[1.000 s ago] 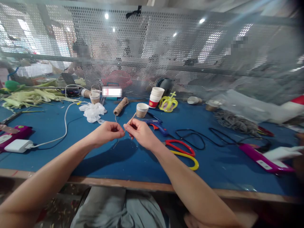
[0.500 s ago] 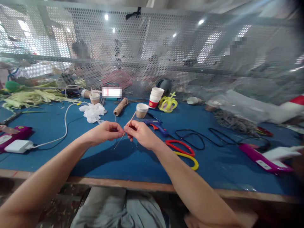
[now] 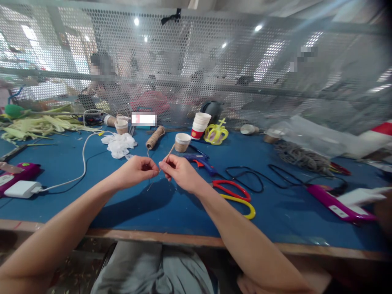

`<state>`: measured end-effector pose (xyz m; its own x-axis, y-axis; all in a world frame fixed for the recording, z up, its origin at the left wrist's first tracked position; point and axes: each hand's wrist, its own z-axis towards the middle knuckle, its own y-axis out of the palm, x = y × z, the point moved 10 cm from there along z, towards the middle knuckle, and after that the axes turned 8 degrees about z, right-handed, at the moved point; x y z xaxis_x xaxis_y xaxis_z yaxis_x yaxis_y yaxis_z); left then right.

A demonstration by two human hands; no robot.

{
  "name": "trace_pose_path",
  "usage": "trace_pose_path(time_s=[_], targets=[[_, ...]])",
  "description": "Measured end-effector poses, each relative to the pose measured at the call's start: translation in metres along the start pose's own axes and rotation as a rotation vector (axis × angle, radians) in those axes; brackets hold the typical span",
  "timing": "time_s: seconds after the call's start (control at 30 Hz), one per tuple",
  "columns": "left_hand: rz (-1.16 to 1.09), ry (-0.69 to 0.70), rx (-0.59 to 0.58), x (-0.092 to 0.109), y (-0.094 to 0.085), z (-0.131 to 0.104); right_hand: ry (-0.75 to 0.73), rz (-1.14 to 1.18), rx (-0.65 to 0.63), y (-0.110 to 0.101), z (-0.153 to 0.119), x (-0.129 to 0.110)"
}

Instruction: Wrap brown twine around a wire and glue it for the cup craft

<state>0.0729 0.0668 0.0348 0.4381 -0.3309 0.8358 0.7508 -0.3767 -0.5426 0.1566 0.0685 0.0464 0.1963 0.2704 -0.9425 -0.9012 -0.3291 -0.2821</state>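
My left hand (image 3: pixel 141 168) and right hand (image 3: pixel 180 170) pinch a thin strand (image 3: pixel 170 152), apparently twine; likely light, bendy, best fingertip-held mid-length.

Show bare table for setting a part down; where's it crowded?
Bare: blue tabletop between left forearm and right forearm, down to the front edge; another patch front right, between scissors and purple power strip; a third between white charger and left forearm. Crowded: back middle, with twine roll, wrapped cup, stacked cups and yellow crown; back left, green strips.
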Motion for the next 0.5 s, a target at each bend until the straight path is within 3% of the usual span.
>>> trace_pose_path(time_s=[0.3,0.5], targets=[[-0.054,-0.077,0.085,-0.006,0.001,0.001,-0.035,-0.175,0.066,-0.003,-0.001,-0.005],[-0.232,-0.105,-0.048,-0.007,0.014,0.000,-0.069,0.104,-0.083,0.009,-0.003,-0.010]])
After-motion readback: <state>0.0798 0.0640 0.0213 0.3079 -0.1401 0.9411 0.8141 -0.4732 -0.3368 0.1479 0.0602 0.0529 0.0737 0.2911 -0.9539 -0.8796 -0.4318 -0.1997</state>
